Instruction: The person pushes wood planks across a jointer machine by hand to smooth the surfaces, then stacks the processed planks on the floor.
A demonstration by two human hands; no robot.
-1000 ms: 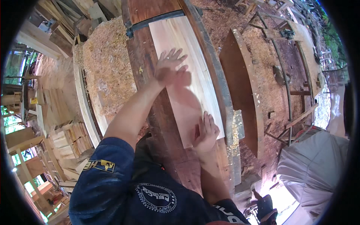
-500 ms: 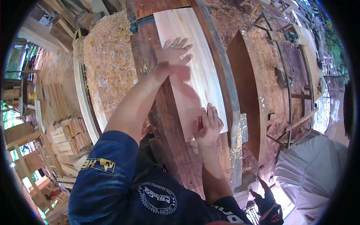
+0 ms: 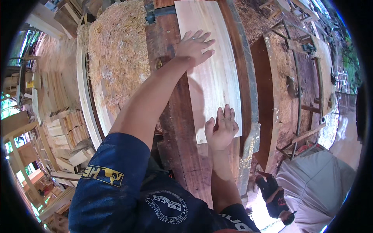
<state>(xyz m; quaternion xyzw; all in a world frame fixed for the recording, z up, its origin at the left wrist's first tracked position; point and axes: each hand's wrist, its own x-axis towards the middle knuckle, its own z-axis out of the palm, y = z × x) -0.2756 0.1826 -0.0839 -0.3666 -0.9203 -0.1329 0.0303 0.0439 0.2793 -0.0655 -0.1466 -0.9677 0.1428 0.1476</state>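
A long pale wooden board (image 3: 211,83) lies flat on a dark red-brown wooden workbench (image 3: 176,103). Toward its far part my left hand (image 3: 195,49) rests palm down, with the fingers spread and a ring on one of them. At the board's near end my right hand (image 3: 222,130) presses flat, fingers pointing away from me and the thumb apart. Nothing is gripped in either hand. The shadow of my left arm falls across the pale wood.
Wood shavings (image 3: 116,50) are heaped left of the bench, beside stacked wood pieces (image 3: 70,128). On the right stands a brown panel (image 3: 262,93), with a metal frame (image 3: 299,85) beyond it. A grey cover (image 3: 318,182) and another person (image 3: 274,196) appear at lower right.
The view has shifted, so bench and board sit farther right in the picture. Both hands stay on the board. The other person at lower right now shows more fully, in a different posture.
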